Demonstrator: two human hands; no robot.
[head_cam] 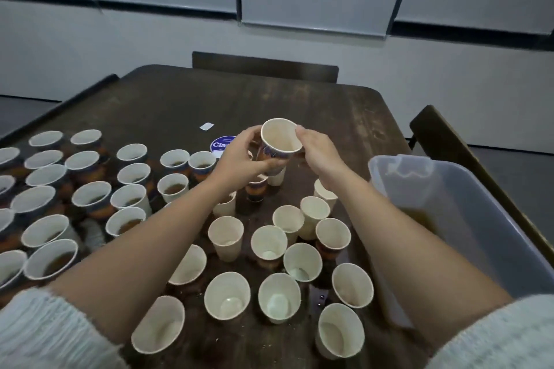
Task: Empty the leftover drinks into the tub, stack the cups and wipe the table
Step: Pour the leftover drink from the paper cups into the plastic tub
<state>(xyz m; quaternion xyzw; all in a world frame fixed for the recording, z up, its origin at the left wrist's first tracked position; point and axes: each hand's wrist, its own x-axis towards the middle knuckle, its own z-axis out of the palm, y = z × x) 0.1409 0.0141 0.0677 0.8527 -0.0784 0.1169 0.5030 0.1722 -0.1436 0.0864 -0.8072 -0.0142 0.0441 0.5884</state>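
Hands meet above the centre of the dark wooden table (168, 105). Left hand (239, 156) grips the printed side of a paper cup (277, 145), fingers curled round its wall. Right hand (314, 148) touches the rim of the same cup from the right; whether its fingers curl round the wall appears uncertain, as the cup hides them. The held cup is tilted, mouth toward the camera, interior empty. Directly below it stand further cups, partly hidden. Cups holding brown liquid (90, 198) fill the left of the frame. Empty cups (269, 244) stand upright in the lower centre. A translucent plastic tub (485, 237) sits at the right edge, with brown liquid pooled inside. A round blue sticker (220, 144) lies behind the left hand.
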